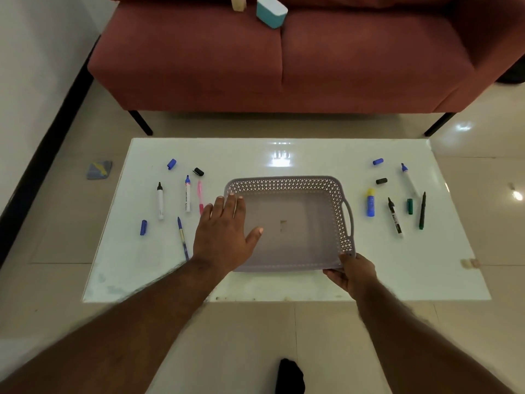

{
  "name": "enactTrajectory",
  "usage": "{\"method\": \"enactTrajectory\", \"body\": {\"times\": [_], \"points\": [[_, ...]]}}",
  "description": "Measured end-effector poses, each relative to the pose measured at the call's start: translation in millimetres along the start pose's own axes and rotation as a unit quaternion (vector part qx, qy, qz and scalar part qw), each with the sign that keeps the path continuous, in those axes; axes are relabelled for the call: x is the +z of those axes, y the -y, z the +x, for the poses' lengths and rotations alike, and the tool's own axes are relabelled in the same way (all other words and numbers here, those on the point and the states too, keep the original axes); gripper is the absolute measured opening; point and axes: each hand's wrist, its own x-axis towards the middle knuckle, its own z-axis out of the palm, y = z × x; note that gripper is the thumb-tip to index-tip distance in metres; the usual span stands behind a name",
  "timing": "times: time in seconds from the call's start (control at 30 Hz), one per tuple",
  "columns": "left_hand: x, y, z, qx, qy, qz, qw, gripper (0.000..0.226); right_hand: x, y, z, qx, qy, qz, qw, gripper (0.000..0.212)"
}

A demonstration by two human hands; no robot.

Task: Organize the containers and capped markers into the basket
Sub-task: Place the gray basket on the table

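The left hand [224, 231] lies flat, fingers spread, hiding the basket's [287, 184] left wall, while the right hand [350, 273] pinches its near corner.

My left hand [224, 231] and right hand [353, 273] are bare, no rings, watch or gloves, both forearms are uncovered with no sleeves showing, and fine hair lines my right forearm.

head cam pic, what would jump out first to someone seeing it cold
A grey lattice basket sits empty mid-table, the left hand spread over its left side and the right hand gripping its near right corner. Uncapped markers and loose caps lie scattered on both sides. A teal container rests on the red sofa behind.
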Motion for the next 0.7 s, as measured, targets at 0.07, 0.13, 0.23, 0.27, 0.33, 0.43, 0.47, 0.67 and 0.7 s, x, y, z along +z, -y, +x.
{"method": "enactTrajectory", "body": {"times": [0.07, 0.13, 0.23, 0.27, 0.33, 0.43, 0.47, 0.67, 0.7], "points": [[2, -4, 0, -0.003, -0.006, -0.01, 1.0, 0.082, 2, 0, 2, 0.015, -0.015, -0.007, 1.0, 0.016], [5, -7, -1, -0.001, -0.008, -0.014, 1.0, 0.081, 3, 2, 3, 0.027, -0.031, -0.022, 0.999, 0.017], [8, -9, -1, 0.001, -0.009, -0.017, 1.0, 0.081, 5, 4, 3, 0.024, -0.074, -0.108, 0.991, 0.03], [6, -8, 0, 0.001, -0.008, -0.017, 1.0, 0.082, 6, 5, 0, 0.008, -0.108, -0.154, 0.982, 0.045], [3, -6, 0, -0.001, -0.006, -0.018, 1.0, 0.083, 12, 7, -10, -0.051, -0.202, -0.263, 0.942, 0.072], [-12, 0, -1, -0.009, -0.01, -0.027, 1.0, 0.083, 32, 22, -40, -0.189, -0.245, -0.324, 0.894, 0.064], [-21, 2, -1, -0.014, -0.015, -0.026, 0.999, 0.083, 42, 30, -52, -0.223, -0.224, -0.324, 0.892, 0.059], [-89, 22, -12, -0.041, -0.039, -0.047, 0.997, 0.08, 90, 77, -137, -0.394, -0.05, -0.393, 0.829, 0.049], [-106, 26, -19, -0.049, -0.048, -0.051, 0.996, 0.08, 94, 87, -158, -0.42, -0.025, -0.404, 0.813, 0.051]]}}
